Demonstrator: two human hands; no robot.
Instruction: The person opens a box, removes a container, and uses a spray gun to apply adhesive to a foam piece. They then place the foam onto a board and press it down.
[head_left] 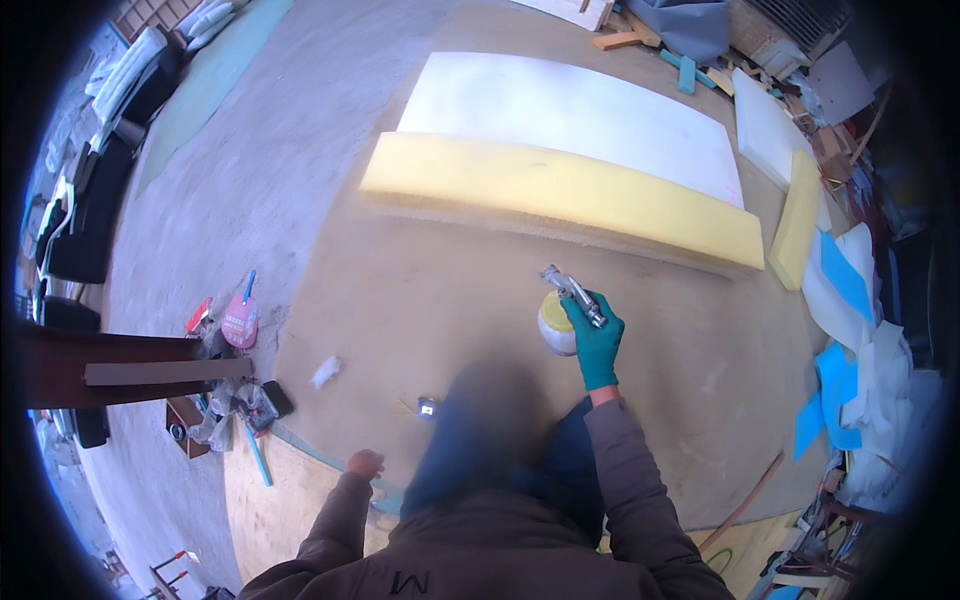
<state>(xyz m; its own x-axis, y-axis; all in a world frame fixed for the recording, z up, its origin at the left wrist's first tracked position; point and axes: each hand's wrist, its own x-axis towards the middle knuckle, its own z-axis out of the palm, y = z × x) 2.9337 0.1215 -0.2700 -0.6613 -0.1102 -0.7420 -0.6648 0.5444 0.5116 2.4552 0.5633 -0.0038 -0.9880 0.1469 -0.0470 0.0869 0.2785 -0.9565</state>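
Note:
My right hand (pixel 600 345), in a green glove, is wrapped round the handle of a metal spray gun (pixel 566 281). A rounded white and yellow cup (pixel 555 325) hangs under the gun. The nozzle points forward, toward a long yellow foam strip (pixel 560 190) but apart from it. Behind that strip lies a large white foam sheet (pixel 570 105). My bare left hand (pixel 366 463) hovers low on the left, fingers curled in and nothing seen in them. A small white scrap (pixel 325 372) and a small shiny object (pixel 427 408) are nearest to it.
A brown board surface (pixel 440 270) spreads under the foam. To the left, a dark beam (pixel 130 368) juts in beside a pink fan-shaped card (pixel 240 320) and clutter. Another yellow foam piece (pixel 795 220), blue sheets (pixel 840 390) and white scraps line the right side.

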